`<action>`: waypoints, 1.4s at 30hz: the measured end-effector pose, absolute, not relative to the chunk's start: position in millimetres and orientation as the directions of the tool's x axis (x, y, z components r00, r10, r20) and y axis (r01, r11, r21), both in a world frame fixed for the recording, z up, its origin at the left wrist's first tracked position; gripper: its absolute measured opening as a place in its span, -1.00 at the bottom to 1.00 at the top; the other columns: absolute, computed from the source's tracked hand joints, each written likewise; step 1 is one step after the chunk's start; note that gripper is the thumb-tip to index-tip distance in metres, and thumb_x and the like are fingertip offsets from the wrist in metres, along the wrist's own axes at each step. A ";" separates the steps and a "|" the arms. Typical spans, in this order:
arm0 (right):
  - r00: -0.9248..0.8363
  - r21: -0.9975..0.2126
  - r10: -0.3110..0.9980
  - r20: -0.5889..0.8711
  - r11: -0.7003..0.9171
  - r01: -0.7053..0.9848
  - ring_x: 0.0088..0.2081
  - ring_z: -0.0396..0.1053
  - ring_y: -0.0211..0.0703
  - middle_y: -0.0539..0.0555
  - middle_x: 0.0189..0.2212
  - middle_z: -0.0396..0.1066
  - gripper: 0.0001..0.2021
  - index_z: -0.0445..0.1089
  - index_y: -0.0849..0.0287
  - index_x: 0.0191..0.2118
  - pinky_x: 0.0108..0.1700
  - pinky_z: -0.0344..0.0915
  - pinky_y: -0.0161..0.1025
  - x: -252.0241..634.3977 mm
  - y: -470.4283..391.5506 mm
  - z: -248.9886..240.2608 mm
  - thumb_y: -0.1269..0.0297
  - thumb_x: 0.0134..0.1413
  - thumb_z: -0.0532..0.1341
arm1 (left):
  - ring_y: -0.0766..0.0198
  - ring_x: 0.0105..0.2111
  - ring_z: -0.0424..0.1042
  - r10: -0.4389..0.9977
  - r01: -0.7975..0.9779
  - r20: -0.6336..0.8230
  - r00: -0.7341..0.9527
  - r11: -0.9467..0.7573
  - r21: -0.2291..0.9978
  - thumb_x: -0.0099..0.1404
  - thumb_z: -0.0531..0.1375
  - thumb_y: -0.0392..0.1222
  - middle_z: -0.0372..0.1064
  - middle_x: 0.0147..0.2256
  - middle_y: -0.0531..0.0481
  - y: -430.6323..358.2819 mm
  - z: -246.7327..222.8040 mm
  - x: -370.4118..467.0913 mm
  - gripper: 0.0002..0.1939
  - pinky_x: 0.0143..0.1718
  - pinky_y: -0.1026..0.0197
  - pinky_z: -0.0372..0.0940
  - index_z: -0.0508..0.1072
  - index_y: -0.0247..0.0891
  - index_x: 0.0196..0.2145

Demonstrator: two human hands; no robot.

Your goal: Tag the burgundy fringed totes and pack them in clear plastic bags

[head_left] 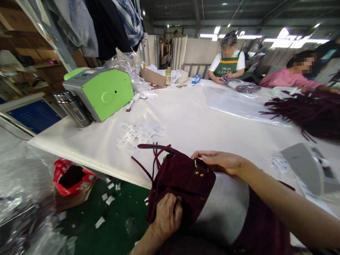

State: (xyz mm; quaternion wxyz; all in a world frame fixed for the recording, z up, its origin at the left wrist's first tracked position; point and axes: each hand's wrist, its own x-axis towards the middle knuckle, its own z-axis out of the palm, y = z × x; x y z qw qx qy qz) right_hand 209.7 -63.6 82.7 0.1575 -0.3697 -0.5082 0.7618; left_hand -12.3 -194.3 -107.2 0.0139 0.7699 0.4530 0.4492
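A dark maroon fabric bag (pixel 180 176) with thin cords and gold-coloured metal fittings lies at the near edge of the table. My left hand (pixel 167 214) is closed on the near left side of the bag, its fingers curled into the fabric. Across the bag's far edge rests my right hand (pixel 220 161), fingers stretched out beside a gold ring. A grey-white panel (pixel 224 206) shows between the bag and more maroon fabric (pixel 264 221) to the right.
Small white tags (pixel 135 134) lie scattered on the white table (pixel 183 115). Behind them stand a green machine (pixel 108 92) and a steel flask (pixel 73 109). Clear plastic sheets (pixel 236 104) and a maroon pile (pixel 318 113) are at right. Two people work across the table.
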 end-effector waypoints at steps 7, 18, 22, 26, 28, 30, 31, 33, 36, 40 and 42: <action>-0.408 -0.973 0.901 -0.146 -0.205 -0.104 -0.06 0.46 0.07 0.17 -0.05 0.51 -0.60 0.44 0.04 -0.18 0.05 0.34 0.00 209.0 -93.0 86.7 -0.06 -0.10 0.40 | 0.24 -0.45 0.41 0.758 0.746 0.640 0.129 -0.499 0.441 0.30 -0.03 -0.38 0.34 -0.45 0.02 -182.8 -90.8 -5.5 -0.84 -0.40 0.21 0.29 0.28 -0.18 -0.29; -0.371 -0.399 0.843 0.390 0.518 0.756 0.37 -0.02 0.18 0.21 0.24 0.26 -0.65 0.49 0.10 0.01 0.34 0.01 0.17 232.1 -34.3 -11.1 0.14 0.29 0.05 | 0.29 -0.38 0.49 0.900 0.718 0.265 0.345 -0.435 0.544 0.29 0.11 -0.42 0.46 -0.36 0.10 -145.5 -37.2 0.0 -0.82 -0.35 0.27 0.26 0.36 -0.16 -0.23; -0.393 -0.301 0.908 0.148 0.420 0.856 0.12 0.37 0.21 0.28 0.08 0.43 -0.51 0.27 0.13 0.27 0.11 0.28 0.11 233.4 -15.7 -0.6 0.15 0.29 0.02 | 0.30 -0.29 0.47 0.858 0.621 0.374 0.352 -0.513 0.593 0.35 0.14 -0.34 0.46 -0.29 0.09 -138.1 -11.7 -4.9 -0.87 -0.22 0.29 0.31 0.39 -0.15 -0.18; -0.241 -0.193 0.964 -0.110 0.217 0.957 -0.14 0.50 0.20 0.24 -0.20 0.56 -0.47 0.23 0.14 0.29 -0.15 0.34 -0.02 238.3 -8.7 9.9 0.05 0.28 0.07 | 0.21 -0.18 0.43 0.818 0.713 0.547 0.180 -0.491 0.500 0.39 0.11 -0.30 0.43 -0.23 -0.02 -99.1 -0.6 -27.9 -0.89 -0.08 0.17 0.34 0.42 -0.19 -0.18; -0.136 -0.179 0.988 -0.076 0.121 0.976 -0.15 0.50 0.16 0.20 -0.22 0.55 -0.47 0.19 0.15 0.30 -0.15 0.32 -0.04 236.7 -14.3 15.9 0.09 0.28 0.07 | 0.17 -0.14 0.42 0.821 0.800 0.568 0.059 -0.380 0.465 0.40 0.09 -0.29 0.44 -0.21 -0.05 -68.0 -1.6 -49.8 -0.87 -0.04 0.12 0.33 0.44 -0.20 -0.18; -0.089 -0.210 0.994 0.065 0.101 0.973 -0.11 0.47 0.12 0.19 -0.16 0.53 -0.50 0.22 0.17 0.27 -0.06 0.31 -0.01 230.6 -26.6 22.6 0.15 0.28 0.06 | 0.12 -0.10 0.41 0.839 0.879 0.543 -0.037 -0.231 0.416 0.39 0.10 -0.29 0.45 -0.16 -0.09 -34.5 -3.6 -74.4 -0.85 -0.01 0.09 0.32 0.45 -0.22 -0.14; -0.092 -0.237 0.981 0.169 0.131 0.963 -0.06 0.45 0.12 0.20 -0.09 0.51 -0.52 0.24 0.18 0.25 0.00 0.30 0.02 226.0 -34.9 25.2 0.15 0.28 0.06 | 0.09 -0.08 0.40 0.850 0.911 0.521 -0.074 -0.155 0.383 0.38 0.12 -0.28 0.45 -0.13 -0.11 -18.3 -4.5 -85.8 -0.83 0.00 0.07 0.31 0.45 -0.24 -0.10; -0.121 -0.307 0.917 0.379 0.248 0.919 0.05 0.37 0.11 0.21 0.04 0.43 -0.56 0.28 0.16 0.21 0.11 0.26 0.05 214.2 -54.0 26.6 0.13 0.29 0.07 | 0.04 -0.01 0.38 0.870 0.950 0.477 -0.125 -0.033 0.309 0.37 0.14 -0.25 0.44 -0.04 -0.16 11.6 -5.8 -103.2 -0.76 0.03 0.03 0.29 0.45 -0.26 -0.03; -0.202 -0.395 0.826 0.527 0.448 0.802 0.15 0.28 0.02 0.18 0.14 0.34 -0.60 0.27 0.10 0.21 0.19 0.24 -0.02 191.8 -82.4 14.8 0.18 0.31 0.09 | -0.01 0.13 0.31 0.887 0.977 0.449 -0.112 0.016 0.212 0.38 0.13 -0.22 0.37 0.12 -0.22 47.9 -8.7 -110.8 -0.66 0.10 -0.01 0.25 0.42 -0.29 0.07; -0.363 -0.409 0.798 0.481 0.570 0.713 0.10 0.32 -0.03 0.15 0.07 0.41 -0.63 0.36 0.11 0.13 0.16 0.28 -0.07 164.4 -97.0 -15.6 0.40 0.21 0.15 | -0.02 0.22 0.23 0.919 0.994 0.385 0.090 -0.108 0.026 0.38 0.09 -0.25 0.36 0.14 -0.26 82.7 -18.3 -99.0 -0.65 0.17 -0.03 0.16 0.43 -0.29 0.08; -0.389 -0.425 0.822 0.415 0.553 0.716 0.07 0.34 -0.01 0.13 0.05 0.43 -0.61 0.39 0.10 0.10 0.15 0.27 -0.05 159.4 -92.5 -26.3 0.43 0.13 0.20 | -0.02 0.08 0.38 0.938 0.987 0.308 0.157 -0.153 -0.036 0.37 0.05 -0.30 0.47 -0.02 -0.28 97.5 -25.0 -95.1 -0.69 0.09 -0.02 0.21 0.48 -0.33 -0.02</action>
